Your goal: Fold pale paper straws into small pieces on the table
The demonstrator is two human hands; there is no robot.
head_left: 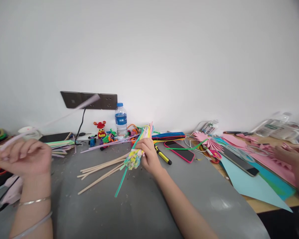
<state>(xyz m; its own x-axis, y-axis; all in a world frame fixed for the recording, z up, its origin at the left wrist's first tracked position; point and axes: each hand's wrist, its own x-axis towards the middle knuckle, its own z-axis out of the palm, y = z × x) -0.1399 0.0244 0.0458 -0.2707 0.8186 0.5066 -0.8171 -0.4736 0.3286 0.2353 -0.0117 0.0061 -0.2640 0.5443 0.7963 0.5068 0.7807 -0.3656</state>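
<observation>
My right hand (149, 156) is wrapped round a thick bundle of pastel pipe cleaners (134, 157), tilted over the grey table mat (109, 212), with its cut ends facing me. My left hand (25, 157), raised at the left, has its fingers curled on a pale lilac pipe cleaner (72, 111). This pipe cleaner is blurred and sweeps up towards the wall. Beside the bundle lie several beige sticks (99, 169), their far ends partly hidden by it. One teal pipe cleaner (121, 182) pokes out below the bundle.
Behind stand a water bottle (121, 121) and a small red figure (100, 128). A yellow-black pen (163, 156) and a pink-cased phone (179, 151) lie right of the bundle. Another person's hand (289, 156) is at the far right, near pink paper (271, 164) and a dark phone (240, 161).
</observation>
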